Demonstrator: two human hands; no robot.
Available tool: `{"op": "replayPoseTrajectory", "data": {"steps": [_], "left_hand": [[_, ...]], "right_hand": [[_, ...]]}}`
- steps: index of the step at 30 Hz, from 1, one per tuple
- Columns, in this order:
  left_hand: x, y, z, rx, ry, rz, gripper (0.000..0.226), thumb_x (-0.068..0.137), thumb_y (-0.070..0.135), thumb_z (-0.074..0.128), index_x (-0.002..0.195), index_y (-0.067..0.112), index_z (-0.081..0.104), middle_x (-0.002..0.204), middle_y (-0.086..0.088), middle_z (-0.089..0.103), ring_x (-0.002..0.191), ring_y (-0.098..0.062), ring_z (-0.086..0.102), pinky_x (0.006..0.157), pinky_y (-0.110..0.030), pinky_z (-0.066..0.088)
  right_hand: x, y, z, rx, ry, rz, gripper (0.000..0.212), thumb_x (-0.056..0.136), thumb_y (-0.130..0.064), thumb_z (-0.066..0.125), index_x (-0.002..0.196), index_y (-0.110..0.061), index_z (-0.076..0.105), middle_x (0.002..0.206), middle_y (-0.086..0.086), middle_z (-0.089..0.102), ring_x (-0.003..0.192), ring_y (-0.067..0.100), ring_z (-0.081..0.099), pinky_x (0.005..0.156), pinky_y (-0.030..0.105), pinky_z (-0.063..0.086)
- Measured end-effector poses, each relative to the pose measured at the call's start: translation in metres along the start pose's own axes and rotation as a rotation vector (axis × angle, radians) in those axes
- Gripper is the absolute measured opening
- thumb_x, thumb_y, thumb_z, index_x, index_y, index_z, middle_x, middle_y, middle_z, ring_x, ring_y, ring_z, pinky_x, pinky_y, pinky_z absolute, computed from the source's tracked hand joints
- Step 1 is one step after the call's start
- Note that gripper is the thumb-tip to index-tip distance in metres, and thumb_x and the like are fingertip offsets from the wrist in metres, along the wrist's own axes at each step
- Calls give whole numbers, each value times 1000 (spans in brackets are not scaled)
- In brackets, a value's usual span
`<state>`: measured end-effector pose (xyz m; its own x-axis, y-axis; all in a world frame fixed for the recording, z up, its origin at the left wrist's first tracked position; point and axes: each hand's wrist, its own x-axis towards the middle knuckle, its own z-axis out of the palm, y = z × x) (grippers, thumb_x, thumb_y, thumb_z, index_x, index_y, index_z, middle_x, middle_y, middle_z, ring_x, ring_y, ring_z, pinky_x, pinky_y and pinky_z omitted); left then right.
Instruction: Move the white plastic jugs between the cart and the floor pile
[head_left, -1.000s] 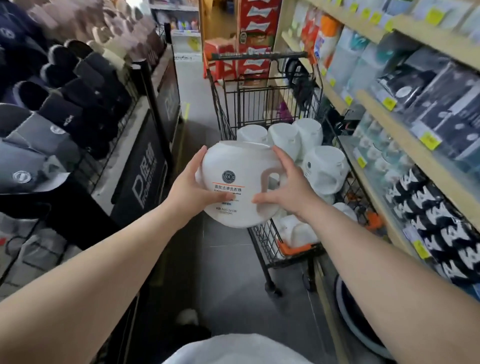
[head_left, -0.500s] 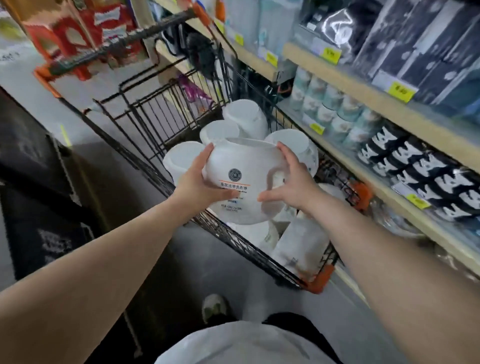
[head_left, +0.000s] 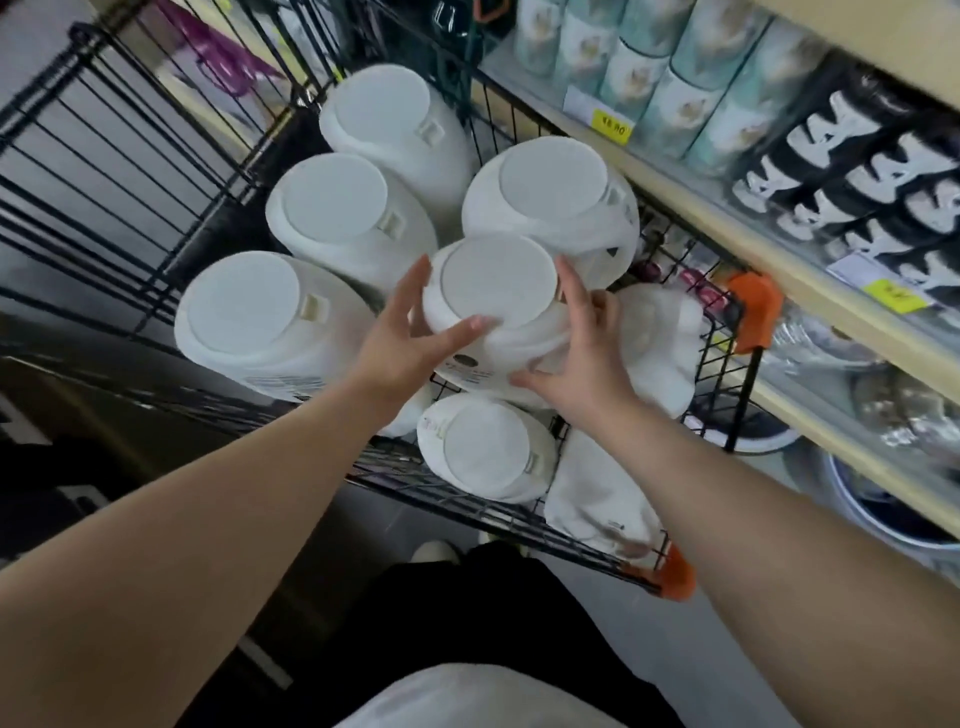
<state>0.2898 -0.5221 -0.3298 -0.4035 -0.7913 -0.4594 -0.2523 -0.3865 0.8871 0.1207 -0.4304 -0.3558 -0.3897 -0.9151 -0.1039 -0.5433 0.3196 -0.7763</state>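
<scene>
White jug with a grey-white flat lid, label with a dark round mark and an orange line. Other jugs plain white too. Cart black wire, orange corner caps. Shelf pale wood, yellow price tags. Cans pale teal and white. Packs black with white pattern. Purple item behind cart.

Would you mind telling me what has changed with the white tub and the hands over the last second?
The white tub has come down from in front of the cart into the black wire cart, among the other white tubs. The view has swung down over the cart. Unchanged: the left hand and right hand keep their grip on the tub's two sides.
</scene>
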Motion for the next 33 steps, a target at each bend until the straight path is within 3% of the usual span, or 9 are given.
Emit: {"op": "replayPoseTrajectory", "data": {"steps": [5, 8, 10, 13, 17, 24, 33], "left_hand": [[6, -11, -3, 30, -18, 30, 107, 57, 35, 90, 147, 32, 32, 148, 15, 34, 136, -4, 38, 95, -16, 48], [7, -5, -17, 254, -1, 6, 108, 56, 52, 89, 146, 42, 31, 146, 11, 43, 131, -10, 46, 105, -32, 47], [5, 6, -24, 460, 26, -24, 105, 59, 59, 84, 147, 45, 29, 143, -2, 51, 127, -17, 51, 101, -36, 48], [1, 27, -28, 655, -1, -27, 97, 69, 53, 81, 150, 37, 29, 141, -6, 51, 114, -20, 56, 72, -24, 49], [-5, 51, -37, 810, -33, 79, 74, 77, 46, 77, 141, 28, 46, 137, 0, 55, 120, -21, 55, 85, -26, 41], [-38, 102, -9, 679, -279, 336, 52, 79, 47, 75, 126, 34, 58, 121, 9, 60, 104, -13, 61, 89, -35, 53], [-135, 145, 110, 664, -724, 678, 37, 86, 31, 72, 122, 30, 62, 112, 8, 64, 99, -10, 61, 91, -24, 46]], "right_hand": [[0, 4, -1, 55, -20, -8, 115, 58, -42, 88, 148, -39, 17, 116, -6, 26, 124, 27, 35, 109, 48, 36], [0, -7, -5, 52, -66, 11, 106, 62, -54, 77, 150, -33, 21, 117, -2, 29, 126, 26, 32, 110, 47, 35], [1, -18, -6, 22, -76, 43, 103, 64, -52, 79, 149, -33, 24, 123, 2, 31, 129, 26, 30, 111, 46, 32], [3, -41, -14, -32, -109, 171, 95, 68, -38, 85, 146, -38, 31, 144, 9, 20, 138, 27, 22, 116, 40, 26], [-4, -69, -35, -137, -93, 241, 76, 77, -40, 79, 142, -28, 42, 151, 9, 13, 143, 26, 17, 117, 32, 22], [-74, -118, -78, -69, 281, 352, 58, 83, -35, 74, 134, -18, 53, 139, 10, 43, 131, 22, 40, 106, 25, 29], [-236, -136, -155, 11, 784, 498, 51, 88, -35, 69, 134, -18, 53, 133, 2, 53, 120, 15, 50, 87, 19, 36]]}}
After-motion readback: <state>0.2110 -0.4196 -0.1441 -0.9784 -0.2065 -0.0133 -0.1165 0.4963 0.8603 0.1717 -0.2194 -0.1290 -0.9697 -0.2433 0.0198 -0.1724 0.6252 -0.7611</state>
